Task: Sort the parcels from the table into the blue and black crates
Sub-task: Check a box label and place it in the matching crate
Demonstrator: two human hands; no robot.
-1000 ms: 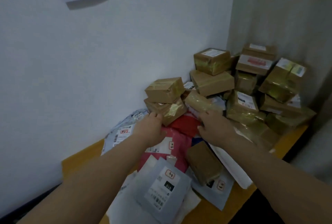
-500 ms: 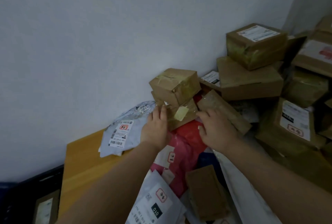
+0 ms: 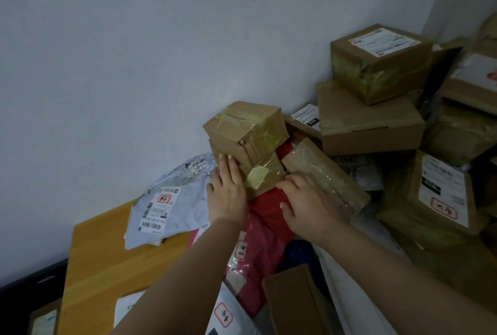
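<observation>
Your left hand (image 3: 227,195) lies flat with straight fingers against the left face of the lower small box (image 3: 265,176), and your right hand (image 3: 309,204) rests with relaxed, slightly spread fingers on the flat taped parcel (image 3: 325,173) that leans at 3 o'clock from that box. Neither hand is curled around anything. The lower small box carries a second small box (image 3: 246,126) on top, and both stand on a red mailer bag (image 3: 265,230). At 9 o'clock from your left hand a grey mailer bag (image 3: 172,205) lies on the wooden table (image 3: 107,259). At 1 o'clock from your right hand a wide flat carton (image 3: 368,125) holds a labelled box (image 3: 379,63), close to the wall. At 3 o'clock a box with white label (image 3: 441,195) leans. At 6 o'clock a brown box (image 3: 293,299) is between your forearms. A black crate (image 3: 27,294) shows at 8 o'clock, beside the table edge
</observation>
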